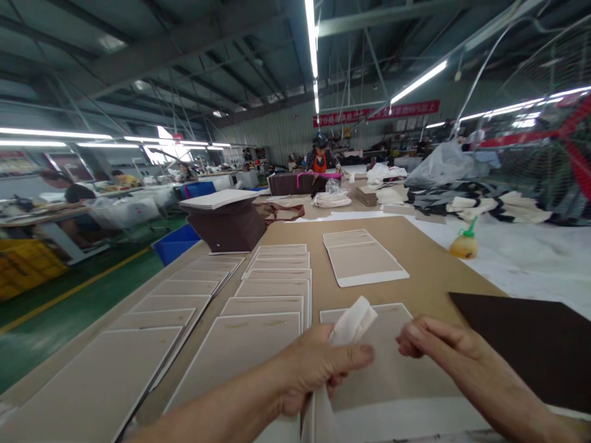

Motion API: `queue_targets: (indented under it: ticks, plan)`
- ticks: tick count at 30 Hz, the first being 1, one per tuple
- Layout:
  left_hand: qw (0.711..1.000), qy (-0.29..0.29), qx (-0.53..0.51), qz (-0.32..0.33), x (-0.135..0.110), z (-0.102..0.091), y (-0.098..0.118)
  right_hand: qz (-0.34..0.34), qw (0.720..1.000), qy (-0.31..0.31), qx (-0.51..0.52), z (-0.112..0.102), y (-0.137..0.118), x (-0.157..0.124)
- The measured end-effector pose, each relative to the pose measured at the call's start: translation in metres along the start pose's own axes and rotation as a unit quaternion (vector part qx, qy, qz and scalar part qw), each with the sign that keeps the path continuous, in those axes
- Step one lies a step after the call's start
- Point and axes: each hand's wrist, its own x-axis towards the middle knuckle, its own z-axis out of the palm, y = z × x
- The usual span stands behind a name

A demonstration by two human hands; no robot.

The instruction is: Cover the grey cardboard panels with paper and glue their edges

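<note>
My left hand (318, 364) is closed round a folded white strip (354, 321) of thin cloth or paper. One end of it sticks up past the thumb, and a pale tail hangs below the fist. To its right, my right hand (438, 344) is closed with fingertips pinched together; whatever they hold, if anything, is too small to make out. Both hands are above a beige rectangular panel (369, 394) with white edges. Farther up the table lie more such panels (364, 258). A dark brown sheet (526, 344) rests to the right, partly behind my right forearm.
Overlapping rows of white-edged panels (263, 335) cover the left side of the tan table (429, 258). Behind them rises a tall dark stack (226, 227). A yellow bottle with a green spout (464, 245) stands at right. Across the table is another person (319, 160); a large fan (554, 123) is at right.
</note>
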Motion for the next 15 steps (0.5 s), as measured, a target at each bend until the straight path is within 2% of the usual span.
queue_targets:
  ticks: [3,8,15]
  plan:
    - [0.998,0.046,-0.043,-0.006,0.006,0.014,-0.002,-0.021,0.996,-0.023,0.082,0.019,-0.022,0.013]
    - [0.993,0.083,-0.082,0.024,0.013,0.022,-0.007,-0.017,0.974,-0.054,0.217,0.032,-0.026,0.018]
    - [0.979,0.130,-0.130,0.085,0.023,0.029,-0.012,-0.023,0.964,0.029,0.263,0.029,-0.030,0.029]
